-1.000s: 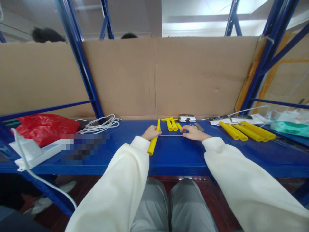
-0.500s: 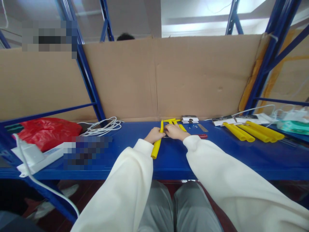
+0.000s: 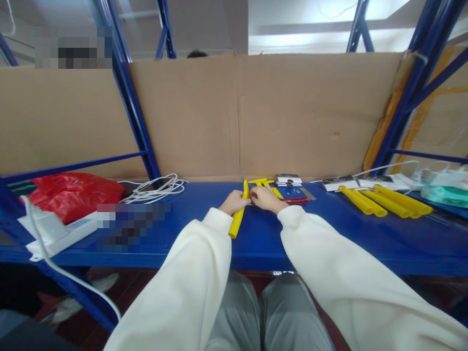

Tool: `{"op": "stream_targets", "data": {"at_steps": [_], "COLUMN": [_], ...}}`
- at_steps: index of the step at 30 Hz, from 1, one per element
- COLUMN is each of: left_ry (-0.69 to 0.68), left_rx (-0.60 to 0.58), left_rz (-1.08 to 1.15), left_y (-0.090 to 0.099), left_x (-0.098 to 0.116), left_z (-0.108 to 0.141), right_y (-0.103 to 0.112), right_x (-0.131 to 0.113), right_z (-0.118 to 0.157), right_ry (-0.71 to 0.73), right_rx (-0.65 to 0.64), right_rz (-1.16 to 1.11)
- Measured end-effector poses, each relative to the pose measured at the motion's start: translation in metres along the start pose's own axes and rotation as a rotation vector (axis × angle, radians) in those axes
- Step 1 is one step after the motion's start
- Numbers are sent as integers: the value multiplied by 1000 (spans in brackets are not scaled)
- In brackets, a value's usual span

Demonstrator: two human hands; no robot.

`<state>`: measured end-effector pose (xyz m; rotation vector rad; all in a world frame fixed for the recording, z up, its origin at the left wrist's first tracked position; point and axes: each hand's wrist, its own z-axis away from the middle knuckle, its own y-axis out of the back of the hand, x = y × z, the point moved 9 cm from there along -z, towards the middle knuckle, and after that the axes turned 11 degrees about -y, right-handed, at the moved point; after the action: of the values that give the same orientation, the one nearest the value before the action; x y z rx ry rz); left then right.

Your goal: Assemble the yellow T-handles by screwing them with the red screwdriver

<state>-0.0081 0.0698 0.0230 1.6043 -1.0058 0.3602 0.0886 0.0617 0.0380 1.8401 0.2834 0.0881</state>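
My left hand is wrapped round a yellow tube, which slants with its open lower end toward me over the blue table. Close against it, my right hand has its fingers bent near the tube's upper part; what they pinch, if anything, is too small to make out. Behind my right hand lie thin yellow pieces. A red tool and a metal ruler rest to its right, by a small white and black pack.
Several yellow tubes lie at the right beside white packets. On the left are a red plastic bag, a white power strip and a coiled white cable. A cardboard wall stands behind the table.
The view has shifted slightly. Both hands stay close together at the yellow tube, and the red tool beside my right hand shows more fully.
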Motion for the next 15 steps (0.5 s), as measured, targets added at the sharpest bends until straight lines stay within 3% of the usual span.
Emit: {"op": "stream_targets", "data": {"at_steps": [15], "left_ry": [-14], "left_rx": [8], "left_rz": [154], "left_y": [-2], "left_x": [11], "left_z": [4], "right_y": [6], "right_x": [-2], "right_z": [4], "right_ry": [46], "right_rx": [27], "right_rz": [4]}}
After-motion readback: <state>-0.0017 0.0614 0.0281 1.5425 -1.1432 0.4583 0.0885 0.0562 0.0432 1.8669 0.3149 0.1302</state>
